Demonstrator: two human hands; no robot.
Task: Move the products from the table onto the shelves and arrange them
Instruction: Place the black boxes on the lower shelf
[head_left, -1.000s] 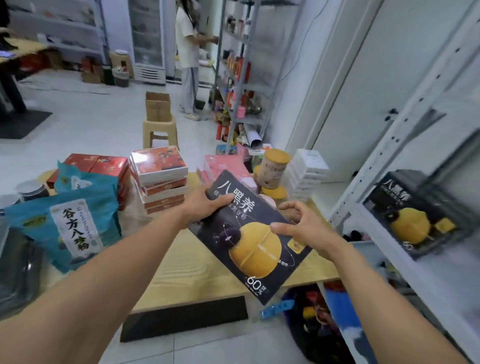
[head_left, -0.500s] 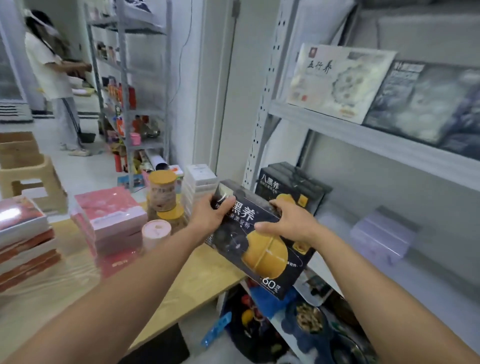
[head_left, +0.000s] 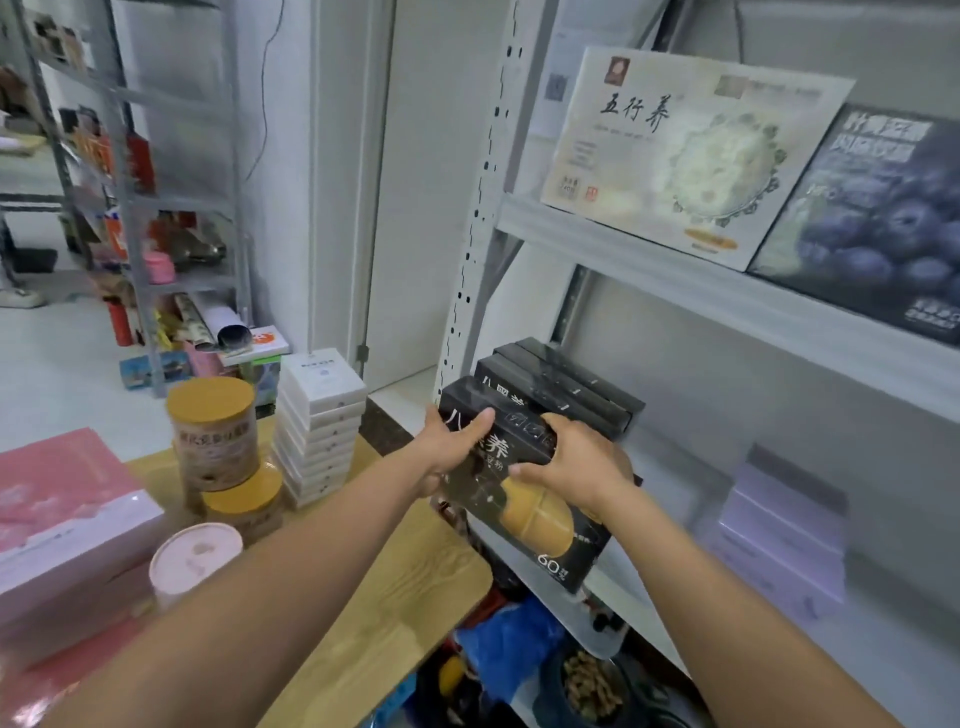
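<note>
Gripping the black box (head_left: 524, 499) by its upper left corner, the left hand (head_left: 452, 447) has its thumb laid across the front face and its fingers wrapped out of sight behind. Far to the left of that box lie stacked pink cartons (head_left: 67, 519) on the wooden table (head_left: 405, 587). Nearer to it are a pink-lidded tub (head_left: 195, 558), two orange-lidded jars (head_left: 213, 431) set one on the other, and a pile of flat white packs (head_left: 319, 421).

The black box is held in the air at the table's far corner, against the front of the middle shelf (head_left: 883, 665). It tilts with its top leaning toward the rack. Its front carries white Chinese characters, a large yellow round shape and "60" at the low right corner. Whether its lower edge rests on the shelf cannot be told.

On the box's right side the right hand (head_left: 576, 467) clasps it too, fingers curled over the top edge and thumb pressed on the front. Directly behind the box stands a row of matching black boxes (head_left: 566, 389), upright, just touching or nearly touching it. Well to the right of the box sit blurred lilac cartons (head_left: 779, 540). Above and to the right of it, a cream carton (head_left: 675, 150) and a dark blueberry carton (head_left: 872, 223) lean back on the upper shelf.
</note>
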